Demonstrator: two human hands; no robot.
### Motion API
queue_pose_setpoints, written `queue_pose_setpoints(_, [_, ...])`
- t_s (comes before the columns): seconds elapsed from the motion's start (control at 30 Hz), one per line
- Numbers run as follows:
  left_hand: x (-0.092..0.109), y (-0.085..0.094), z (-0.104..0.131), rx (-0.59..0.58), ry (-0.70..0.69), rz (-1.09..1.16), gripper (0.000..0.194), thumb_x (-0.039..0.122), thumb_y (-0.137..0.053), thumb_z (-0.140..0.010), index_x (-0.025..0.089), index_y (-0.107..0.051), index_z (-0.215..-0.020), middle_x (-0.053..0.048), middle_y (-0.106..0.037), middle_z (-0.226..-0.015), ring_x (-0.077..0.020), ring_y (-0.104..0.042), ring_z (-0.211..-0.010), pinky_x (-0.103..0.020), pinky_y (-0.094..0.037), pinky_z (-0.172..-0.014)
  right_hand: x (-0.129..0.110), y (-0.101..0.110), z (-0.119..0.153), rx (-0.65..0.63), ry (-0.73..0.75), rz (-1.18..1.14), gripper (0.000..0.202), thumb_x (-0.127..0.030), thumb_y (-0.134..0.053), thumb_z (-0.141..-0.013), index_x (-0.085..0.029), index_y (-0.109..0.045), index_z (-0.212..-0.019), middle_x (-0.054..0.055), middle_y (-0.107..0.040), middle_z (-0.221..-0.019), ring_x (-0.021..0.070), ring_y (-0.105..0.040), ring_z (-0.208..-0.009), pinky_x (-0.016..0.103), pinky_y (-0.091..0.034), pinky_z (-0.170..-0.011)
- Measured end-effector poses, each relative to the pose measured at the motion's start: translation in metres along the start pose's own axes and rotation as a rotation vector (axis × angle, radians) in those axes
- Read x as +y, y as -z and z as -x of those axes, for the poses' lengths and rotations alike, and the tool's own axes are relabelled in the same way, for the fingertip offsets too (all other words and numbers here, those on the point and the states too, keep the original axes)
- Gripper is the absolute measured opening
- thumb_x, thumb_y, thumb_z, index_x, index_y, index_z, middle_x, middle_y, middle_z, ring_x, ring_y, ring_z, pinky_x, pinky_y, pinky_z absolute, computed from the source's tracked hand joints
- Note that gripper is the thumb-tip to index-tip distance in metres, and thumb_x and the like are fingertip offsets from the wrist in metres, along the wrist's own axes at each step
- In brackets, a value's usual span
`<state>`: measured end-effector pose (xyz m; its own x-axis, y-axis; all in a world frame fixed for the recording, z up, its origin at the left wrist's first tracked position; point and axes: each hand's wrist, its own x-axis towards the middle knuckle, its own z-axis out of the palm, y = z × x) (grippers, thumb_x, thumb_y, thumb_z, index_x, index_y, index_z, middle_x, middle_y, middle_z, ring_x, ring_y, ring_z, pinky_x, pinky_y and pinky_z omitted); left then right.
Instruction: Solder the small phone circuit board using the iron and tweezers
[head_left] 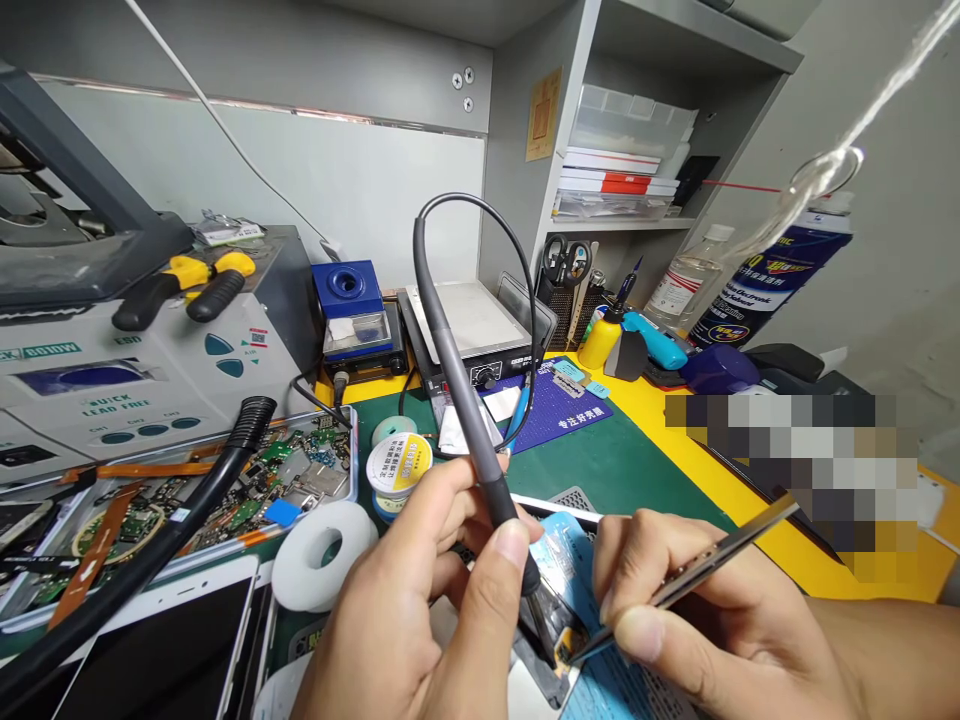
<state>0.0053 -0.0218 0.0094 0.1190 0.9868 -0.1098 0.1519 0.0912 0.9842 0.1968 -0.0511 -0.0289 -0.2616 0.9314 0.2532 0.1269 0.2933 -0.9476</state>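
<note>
Head view, soldering iron (456,375), "QUICK" station (187,372)

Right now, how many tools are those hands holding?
2: a soldering iron in the left hand, and tweezers in the right hand. Anything tiny behind the fingers might be hidden.
</note>
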Motion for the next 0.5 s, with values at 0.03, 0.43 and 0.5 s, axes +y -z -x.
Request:
queue_pose_setpoints(0.03, [0.0002, 0.0000, 0.0001, 0.007, 0.012, -0.005, 0.024, 0.046, -0.067, -0.086, 0.027, -0.071, -0.102, 0.002, -0.071, -0.086, -0.0088, -0.056, -0.053, -0.017, -0.050, -0.055, 0.0007, -0.0002, 0.0002, -0.005, 0.000, -0.003, 0.019, -0.032, -0.061, -0.097, -0.023, -0.060, -0.081, -0.001, -0.056, -0.071, 0.0135, -0.049, -0.064, 0.027, -0.041, -0.059])
queue_pose_setpoints(0.43, [-0.0010, 0.0013, 0.0006, 0.006, 0.003, -0.004, 0.029, 0.048, -0.067, -0.087, 0.028, -0.068, -0.107, 0.001, -0.073, -0.090, -0.0098, -0.056, -0.054, -0.017, -0.050, -0.055, 0.0021, 0.0020, 0.0046, -0.018, 0.004, 0.001, 0.017, -0.029, -0.058, -0.100, -0.023, -0.060, -0.084, -0.002, -0.056, -0.075, 0.0133, -0.051, -0.069, 0.027, -0.043, -0.064])
queue_pose_setpoints(0.5, [-0.0015, 0.0013, 0.0001, 0.003, -0.012, -0.009, 0.028, 0.047, -0.066, -0.087, 0.027, -0.069, -0.107, 0.001, -0.073, -0.090, -0.0099, -0.055, -0.054, -0.017, -0.050, -0.056, 0.0020, 0.0019, 0.0045, -0.033, 0.021, 0.005, 0.017, -0.030, -0.059, -0.100, -0.023, -0.060, -0.084, -0.002, -0.057, -0.074, 0.0133, -0.052, -0.069, 0.027, -0.043, -0.064])
